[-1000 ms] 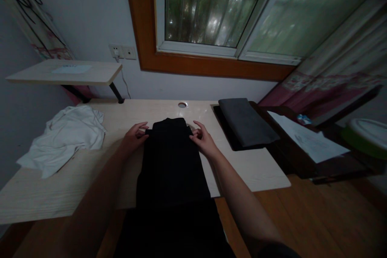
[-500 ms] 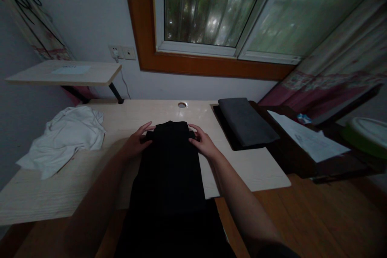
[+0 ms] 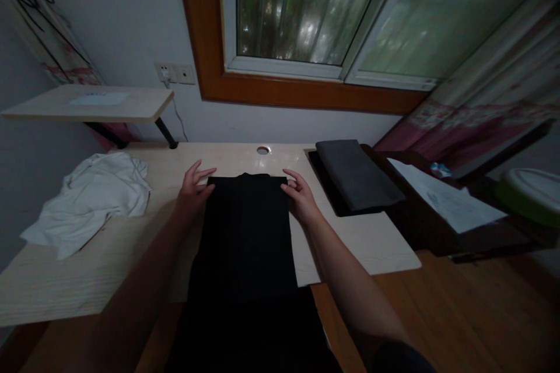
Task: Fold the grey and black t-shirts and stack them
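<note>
A black garment (image 3: 247, 233) lies folded in a long strip on the pale wooden desk (image 3: 350, 247), its near end merging with the dark clothing below. My left hand (image 3: 192, 191) pinches the far left corner between thumb and fingers, with the index finger stretched forward. At the far right corner, my right hand (image 3: 301, 195) has a similar pinch, some fingers curled and partly hidden. Between the hands, the far edge runs nearly straight with a small rumpled bump in the middle.
On the left lies a crumpled white cloth (image 3: 100, 192) below a raised shelf (image 3: 87, 103). A folded dark grey cloth (image 3: 356, 175) rests on a black flat item at the right. Beyond it are paper sheets (image 3: 441, 195) and a green container (image 3: 534, 192).
My hands have moved slightly apart and forward, drawing the garment's side corners outward and up level with its far edge. That end now looks wider and squarer.
</note>
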`<state>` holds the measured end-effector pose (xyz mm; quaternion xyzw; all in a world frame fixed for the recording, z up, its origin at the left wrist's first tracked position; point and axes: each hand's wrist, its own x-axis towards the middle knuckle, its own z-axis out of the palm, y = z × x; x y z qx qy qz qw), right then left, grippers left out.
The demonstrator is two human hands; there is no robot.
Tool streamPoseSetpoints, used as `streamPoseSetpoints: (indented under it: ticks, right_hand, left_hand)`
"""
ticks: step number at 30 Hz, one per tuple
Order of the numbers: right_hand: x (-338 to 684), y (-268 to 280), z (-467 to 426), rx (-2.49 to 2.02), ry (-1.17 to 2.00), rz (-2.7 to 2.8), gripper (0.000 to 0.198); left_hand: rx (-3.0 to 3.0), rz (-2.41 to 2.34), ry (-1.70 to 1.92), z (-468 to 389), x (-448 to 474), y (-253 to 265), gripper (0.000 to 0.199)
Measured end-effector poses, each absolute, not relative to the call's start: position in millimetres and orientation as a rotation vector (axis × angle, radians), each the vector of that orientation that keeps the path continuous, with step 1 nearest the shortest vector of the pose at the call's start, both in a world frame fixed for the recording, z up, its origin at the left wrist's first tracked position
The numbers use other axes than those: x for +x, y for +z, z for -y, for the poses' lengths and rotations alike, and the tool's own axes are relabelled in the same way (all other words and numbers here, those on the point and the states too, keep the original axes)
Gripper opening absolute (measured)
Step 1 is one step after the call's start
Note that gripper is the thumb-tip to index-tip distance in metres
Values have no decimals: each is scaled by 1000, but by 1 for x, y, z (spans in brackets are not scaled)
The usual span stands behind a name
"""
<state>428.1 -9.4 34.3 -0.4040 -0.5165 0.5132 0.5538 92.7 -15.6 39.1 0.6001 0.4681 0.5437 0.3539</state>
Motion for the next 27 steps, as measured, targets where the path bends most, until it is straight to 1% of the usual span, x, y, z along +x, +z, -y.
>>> streamPoseSetpoints:
  ticks: [4, 8, 10, 14, 17, 20, 23, 27]
  right_hand:
    - [417, 40, -6, -1018, 1137, 1181, 59]
    - [410, 33, -28, -1102, 1004, 1183, 58]
    - [409, 24, -37, -1196, 919, 1235, 57]
    - [413, 9, -45, -1387, 725, 1424, 52]
    - [414, 8, -43, -1400, 689, 1457, 50]
    - [412, 14, -39, -1354, 743, 1389, 51]
    - [410, 21, -38, -1314, 774, 1322, 53]
    - [409, 24, -46, -1323, 733, 1314, 54]
  left_hand:
    - [1569, -1260, 1422, -3, 91, 45, 86]
    - [1699, -1348, 1380, -26, 89, 37, 84]
    - [1802, -1426, 1352, -37, 91, 28, 76]
    - [2001, -1549, 1271, -50, 93, 9, 52]
    - [2034, -1594, 1283, -52, 94, 2, 44]
    - [1993, -1568, 1361, -51, 93, 5, 43]
    - [1869, -1536, 1453, -50, 94, 13, 49]
    - [1714, -1546, 1505, -53, 97, 25, 55]
